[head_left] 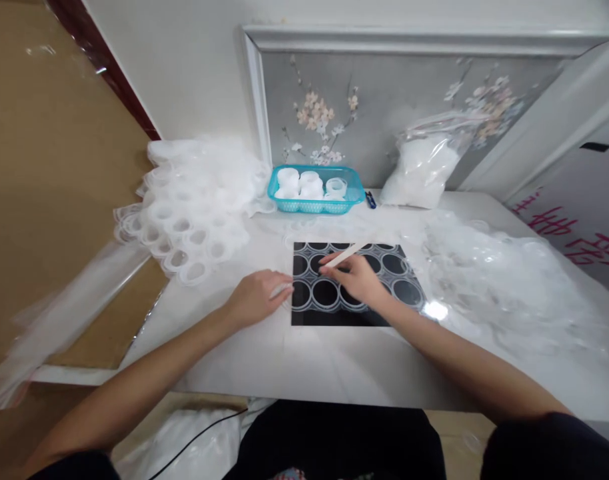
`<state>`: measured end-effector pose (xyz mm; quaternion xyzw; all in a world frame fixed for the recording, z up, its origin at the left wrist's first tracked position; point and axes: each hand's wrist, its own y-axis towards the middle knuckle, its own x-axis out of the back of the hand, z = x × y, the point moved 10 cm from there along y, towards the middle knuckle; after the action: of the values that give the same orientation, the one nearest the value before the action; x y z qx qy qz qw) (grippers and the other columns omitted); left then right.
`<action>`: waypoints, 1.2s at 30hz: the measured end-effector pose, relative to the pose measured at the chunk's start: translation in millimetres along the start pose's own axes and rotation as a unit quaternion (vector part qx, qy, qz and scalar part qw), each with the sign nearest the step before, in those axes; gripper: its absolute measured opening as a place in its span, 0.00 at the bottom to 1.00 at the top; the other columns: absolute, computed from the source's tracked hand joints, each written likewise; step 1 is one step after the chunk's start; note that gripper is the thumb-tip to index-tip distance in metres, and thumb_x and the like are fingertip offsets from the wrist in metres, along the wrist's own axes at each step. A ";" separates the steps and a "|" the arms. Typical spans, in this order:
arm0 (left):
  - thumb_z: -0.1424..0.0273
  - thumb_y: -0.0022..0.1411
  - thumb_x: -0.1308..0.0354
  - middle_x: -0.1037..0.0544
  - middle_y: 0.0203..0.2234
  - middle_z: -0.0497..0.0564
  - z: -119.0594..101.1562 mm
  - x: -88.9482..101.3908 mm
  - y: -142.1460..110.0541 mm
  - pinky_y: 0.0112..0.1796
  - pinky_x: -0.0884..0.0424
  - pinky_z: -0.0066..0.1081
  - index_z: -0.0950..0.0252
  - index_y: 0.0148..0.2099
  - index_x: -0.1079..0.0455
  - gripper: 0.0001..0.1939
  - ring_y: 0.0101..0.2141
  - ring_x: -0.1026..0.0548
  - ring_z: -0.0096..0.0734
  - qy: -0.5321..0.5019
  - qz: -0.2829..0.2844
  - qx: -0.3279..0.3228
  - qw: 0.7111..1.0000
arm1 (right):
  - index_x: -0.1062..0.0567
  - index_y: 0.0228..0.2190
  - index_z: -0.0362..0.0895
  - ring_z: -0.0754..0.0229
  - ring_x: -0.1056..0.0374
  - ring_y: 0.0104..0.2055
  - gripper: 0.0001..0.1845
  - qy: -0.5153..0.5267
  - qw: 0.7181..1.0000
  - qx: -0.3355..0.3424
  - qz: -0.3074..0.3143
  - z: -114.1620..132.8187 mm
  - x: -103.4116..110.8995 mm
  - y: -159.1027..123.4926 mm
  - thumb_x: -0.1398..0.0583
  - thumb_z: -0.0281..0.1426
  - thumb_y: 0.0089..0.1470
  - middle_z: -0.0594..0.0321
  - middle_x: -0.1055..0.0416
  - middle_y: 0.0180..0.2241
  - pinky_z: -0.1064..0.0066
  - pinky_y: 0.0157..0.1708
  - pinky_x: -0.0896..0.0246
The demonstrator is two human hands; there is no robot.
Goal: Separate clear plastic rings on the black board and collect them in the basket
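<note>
Judged part-done: loose rings (311, 182) sit in blue basket (359, 190) at 12 o'clock; ring sheet (312, 294) on central black mat (334, 319) appears unfinished, right hand (355, 275) pinching white strip (348, 254), left hand's (258, 297) grip indeterminable.

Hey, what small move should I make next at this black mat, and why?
Perhaps steady the mat with your left hand: it is already at the mat's left edge, while your right hand holds a strip over the rings.
</note>
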<state>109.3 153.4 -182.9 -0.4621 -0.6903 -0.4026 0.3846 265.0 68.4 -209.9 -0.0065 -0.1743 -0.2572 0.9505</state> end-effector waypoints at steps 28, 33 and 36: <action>0.66 0.65 0.48 0.22 0.35 0.52 -44.7 -29.2 -58.7 0.35 0.31 0.32 0.66 0.42 0.30 0.10 0.34 0.30 0.35 0.030 0.025 -0.084 0.996 | 0.24 0.36 0.48 0.50 0.38 0.58 0.11 -0.345 0.863 0.368 0.041 52.1 -71.3 -51.5 0.45 0.24 0.57 0.65 0.22 0.32 0.42 0.64 0.68; 0.67 0.65 0.48 0.22 0.43 0.51 -38.7 -26.1 -61.4 0.35 0.31 0.30 0.65 0.30 0.31 0.11 0.32 0.31 0.30 -0.006 0.019 -0.064 0.998 | 0.24 0.31 0.43 0.53 0.29 0.38 0.13 -0.227 0.907 0.173 -0.311 49.7 70.2 22.1 0.48 0.29 0.59 0.56 0.23 0.34 0.52 0.48 0.38; 0.68 0.66 0.49 0.22 0.43 0.50 -44.8 -19.8 -59.7 0.35 0.31 0.29 0.65 0.31 0.32 0.11 0.32 0.32 0.29 -0.019 -0.007 -0.085 0.996 | 0.23 0.29 0.44 0.52 0.29 0.41 0.11 -0.217 0.928 0.190 -0.236 50.9 72.6 9.8 0.44 0.32 0.58 0.57 0.23 0.33 0.56 0.46 0.37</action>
<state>65.4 91.2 -195.7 -0.4962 -0.6639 -0.4537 0.3275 311.7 46.7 -137.0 0.1597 -0.4186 -0.4285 0.7846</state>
